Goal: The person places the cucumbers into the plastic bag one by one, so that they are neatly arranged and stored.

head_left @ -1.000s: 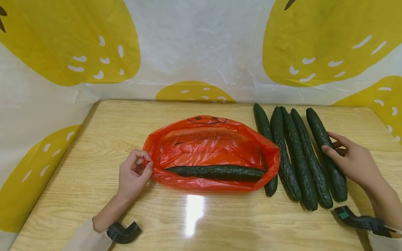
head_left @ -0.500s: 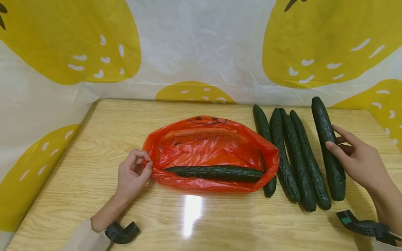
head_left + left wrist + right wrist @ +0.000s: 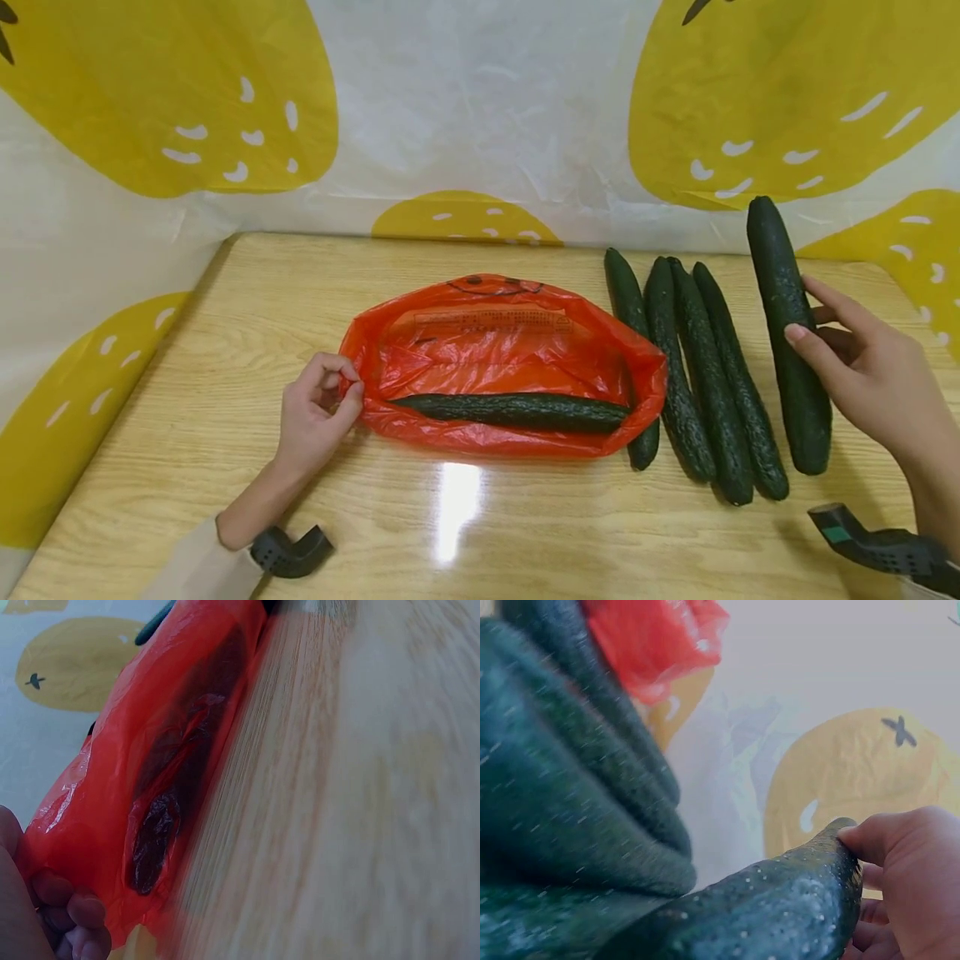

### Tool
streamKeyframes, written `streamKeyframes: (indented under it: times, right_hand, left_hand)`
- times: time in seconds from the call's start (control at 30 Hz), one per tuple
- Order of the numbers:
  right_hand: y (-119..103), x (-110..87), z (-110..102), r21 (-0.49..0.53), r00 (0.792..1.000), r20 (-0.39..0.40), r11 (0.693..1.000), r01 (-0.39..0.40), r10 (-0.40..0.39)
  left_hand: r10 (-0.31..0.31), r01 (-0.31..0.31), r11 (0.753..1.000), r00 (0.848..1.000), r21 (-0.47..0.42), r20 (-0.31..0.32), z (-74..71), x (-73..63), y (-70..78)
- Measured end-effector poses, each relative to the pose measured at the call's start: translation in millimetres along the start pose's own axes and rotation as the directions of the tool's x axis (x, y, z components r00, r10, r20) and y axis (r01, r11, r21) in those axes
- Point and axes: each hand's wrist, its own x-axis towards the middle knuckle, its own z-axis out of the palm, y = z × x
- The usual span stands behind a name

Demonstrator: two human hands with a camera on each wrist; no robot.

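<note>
A red plastic bag point(image 3: 502, 354) lies on the table with its mouth spread wide. One cucumber point(image 3: 517, 412) rests lengthwise inside it; in the left wrist view it shows dark through the film. My left hand point(image 3: 318, 408) pinches the left end of the bag's rim between thumb and fingers. At the right, my right hand point(image 3: 873, 362) grips another cucumber point(image 3: 787, 350) around its middle, thumb on the near side, with the far end raised. The right wrist view shows the thumb point(image 3: 874, 832) against the dark skin.
Several more cucumbers point(image 3: 708, 387) lie side by side between the bag and my right hand, the leftmost point(image 3: 628, 292) partly behind the bag's right end. A white sheet with yellow fruit prints point(image 3: 480, 108) stands behind the wooden table point(image 3: 360, 533).
My right hand has lifted the rightmost cucumber off the table, away from the others, its far end rising most. The left hand keeps its pinch on the bag, which stays put.
</note>
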Motion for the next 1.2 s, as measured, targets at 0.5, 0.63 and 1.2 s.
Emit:
streamKeyframes:
  times: [0.5, 0.63, 1.2]
  right_hand:
    - [-44, 11.1, -6, 0.005, 0.992, -0.030, 0.993, 0.121, -0.121]
    - [-55, 15.5, -6, 0.010, 0.979, -0.057, 0.981, 0.196, -0.195]
    - [-110, 31.6, -2, 0.020, 0.898, -0.068, 0.900, 0.436, -0.434]
  left_hand:
    - [-0.008, 0.008, 1.000, 1.000, 0.001, 0.003, -0.7, -0.7, -0.5]
    - [-0.002, 0.002, 1.000, 1.000, 0.007, 0.004, -0.6, 0.0, -0.2]
    - [-0.008, 0.008, 0.999, 1.000, 0.044, 0.004, -0.5, 0.5, 2.5]
